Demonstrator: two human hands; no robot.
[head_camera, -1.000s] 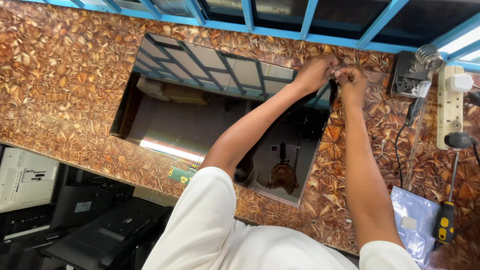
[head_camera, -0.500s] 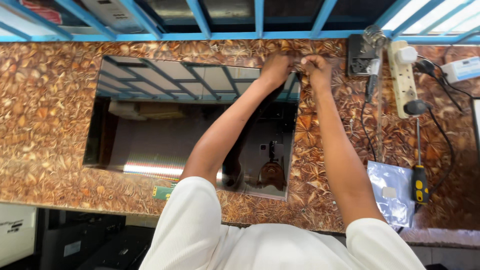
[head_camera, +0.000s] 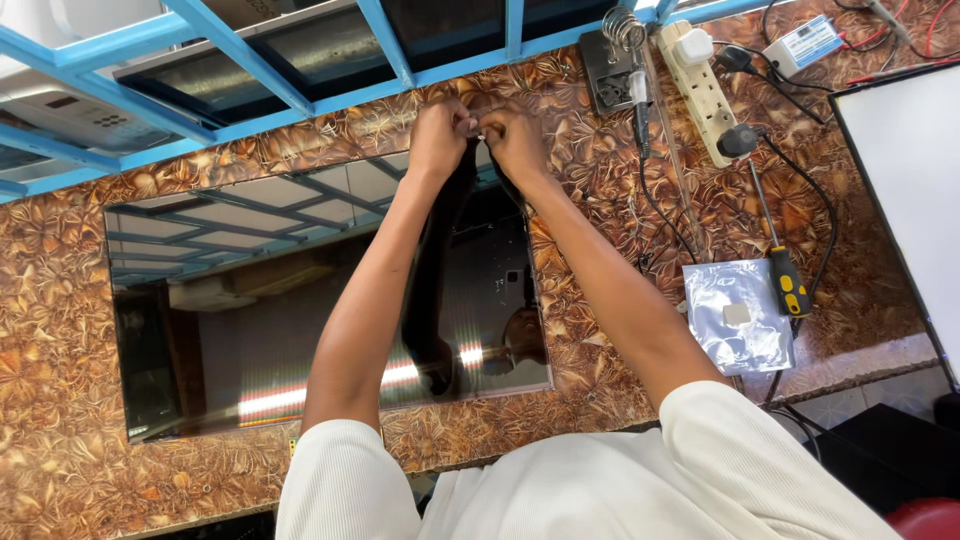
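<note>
The view has swung a bit, but the left hand (head_camera: 440, 140) and right hand (head_camera: 515, 145) still meet at the far edge of the shiny dark panel (head_camera: 250, 320) lying flat on the brown surface (head_camera: 60, 350), fingers pinched shut on something too small to tell.

Screen panel (head_camera: 300, 320) flat on worktop (head_camera: 60, 330); power strip (head_camera: 700, 85), screwdriver (head_camera: 785, 275) right of it.

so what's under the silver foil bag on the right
The crinkled silver foil bag lies flat on the brown patterned worktop, a yellow-handled screwdriver along its right edge. Anything beneath the bag is covered.
</note>
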